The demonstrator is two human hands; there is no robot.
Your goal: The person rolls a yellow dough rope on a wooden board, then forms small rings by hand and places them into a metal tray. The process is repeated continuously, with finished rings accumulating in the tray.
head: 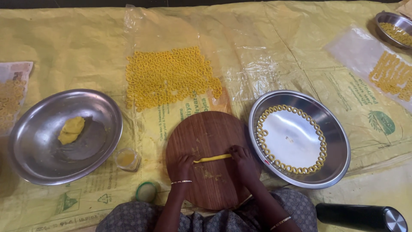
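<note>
Low in the middle of the frame, a round wooden board [210, 157] lies on a yellow sheet [86, 51] that covers the floor. On the board rests a thin yellow dough strip [213, 158], stretched sideways. The left hand [185, 166] pinches its left end with curled fingers, and the right hand [242, 160] pinches its right end the same way; a bangle sits on each wrist. Just right of the board, touching its edge, stands a steel plate [332, 146] with small dough rings [262, 133] set one by one around its inner rim. At the left of the frame, a steel bowl [43, 163] holds a lump of yellow dough [71, 130]. Between bowl and board stand a small glass [127, 159] and, below it, a small round lid [146, 191]. Above the board, at upper centre, a wide patch of finished rings [169, 77] is spread on clear plastic. More rings [392, 75] lie at the upper right beside another bowl [386, 19]. A black flask [360, 217] lies at the lower right.
</note>
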